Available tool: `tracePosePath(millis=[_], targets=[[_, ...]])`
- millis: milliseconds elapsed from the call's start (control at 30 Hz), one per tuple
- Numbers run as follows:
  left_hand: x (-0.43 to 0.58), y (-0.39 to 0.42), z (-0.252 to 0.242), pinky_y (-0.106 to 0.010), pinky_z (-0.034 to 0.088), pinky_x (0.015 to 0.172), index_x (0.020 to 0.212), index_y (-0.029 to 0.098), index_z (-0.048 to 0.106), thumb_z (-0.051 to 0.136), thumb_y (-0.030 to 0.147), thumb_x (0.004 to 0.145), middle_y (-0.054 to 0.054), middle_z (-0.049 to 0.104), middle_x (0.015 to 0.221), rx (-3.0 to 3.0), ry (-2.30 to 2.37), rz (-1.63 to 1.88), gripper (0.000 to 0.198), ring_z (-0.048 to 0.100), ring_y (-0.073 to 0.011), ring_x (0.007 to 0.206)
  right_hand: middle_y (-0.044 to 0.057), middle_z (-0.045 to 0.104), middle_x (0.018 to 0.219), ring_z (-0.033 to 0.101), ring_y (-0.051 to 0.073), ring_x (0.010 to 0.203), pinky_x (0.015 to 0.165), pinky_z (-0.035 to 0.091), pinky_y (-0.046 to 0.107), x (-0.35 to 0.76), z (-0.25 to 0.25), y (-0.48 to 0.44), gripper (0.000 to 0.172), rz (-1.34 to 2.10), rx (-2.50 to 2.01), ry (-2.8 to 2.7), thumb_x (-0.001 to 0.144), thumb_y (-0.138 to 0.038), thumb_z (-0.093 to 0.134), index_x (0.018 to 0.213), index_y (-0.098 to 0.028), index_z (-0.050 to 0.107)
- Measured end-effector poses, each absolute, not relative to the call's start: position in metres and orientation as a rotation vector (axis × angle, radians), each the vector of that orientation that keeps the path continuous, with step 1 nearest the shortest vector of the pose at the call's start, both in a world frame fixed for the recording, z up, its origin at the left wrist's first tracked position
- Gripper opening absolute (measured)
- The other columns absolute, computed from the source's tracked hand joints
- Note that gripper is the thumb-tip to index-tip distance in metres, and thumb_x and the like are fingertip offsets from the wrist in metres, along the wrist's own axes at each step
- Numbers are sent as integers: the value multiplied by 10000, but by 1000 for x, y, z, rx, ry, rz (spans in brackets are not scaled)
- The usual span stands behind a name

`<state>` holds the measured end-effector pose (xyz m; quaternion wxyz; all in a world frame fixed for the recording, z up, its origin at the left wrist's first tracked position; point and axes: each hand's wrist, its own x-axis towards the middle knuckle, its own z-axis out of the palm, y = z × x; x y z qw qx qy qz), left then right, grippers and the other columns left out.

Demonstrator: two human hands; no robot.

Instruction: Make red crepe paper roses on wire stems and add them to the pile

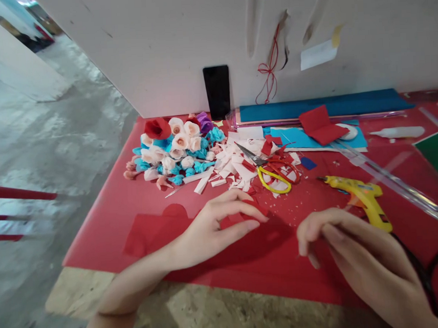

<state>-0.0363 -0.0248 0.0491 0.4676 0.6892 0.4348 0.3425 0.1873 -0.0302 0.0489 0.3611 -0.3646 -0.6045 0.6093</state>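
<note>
Paper [258, 207], a small red piece, is showing by the fingertips of our left hand [215, 228], which is hanging loosely bent; we are failing to tell whether it is gripping anything. Our right hand [359, 254] is hanging curled, its hold hidden from us. The glue gun [369, 197] is lying nearby, probably for easy reach, while the phone [218, 91] is leaning against the white panel [176, 48], presumably for support. Red covering [111, 209] is lining our worktop; grey floor [95, 116] is stretching beyond.

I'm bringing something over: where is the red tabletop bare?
Left front, the red tabletop looks bare between its edge, the multicoloured paper flowers and a flat red sheet. Crowded: around the yellow-handled metal scissors, among pale paper scraps.
</note>
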Motion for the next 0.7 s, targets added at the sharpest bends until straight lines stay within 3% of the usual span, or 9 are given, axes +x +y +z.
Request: tracePosePath(millis=[167,333,500,700], targets=[[-36,-29,45,-201,486,768,942,243,664,564,144,819,-18,605,907,1714,1115,940,187,573,-102,863,-27,527,660,500,73,583,577,404,183,179,43,-32,211,1581,-1037,-1979,952,-281,330,969,-244,537],[-35,-31,41,-243,504,806,1242,267,457,608,122,780,0,618,825,1489,1070,1042,507,603,-107,807,-37,550,710,522,73,643,648,392,193,178,37,-38,174,1398,-1091,-2167,942,-265,353,990,-268,520],[-29,-28,39,-241,509,811,885,204,671,634,128,758,-15,667,860,1429,1020,1010,153,618,-110,828,-42,583,798,544,73,730,692,384,188,174,37,-37,139,1329,-995,-2280,931,-221,378,949,-252,513],[-28,-26,39,-337,502,841,815,200,708,642,148,752,-32,681,805,1344,957,962,105,617,-147,804,-31,569,749,531,78,683,660,377,200,169,38,-34,183,1429,-984,-2281,938,-216,349,908,-225,529]])
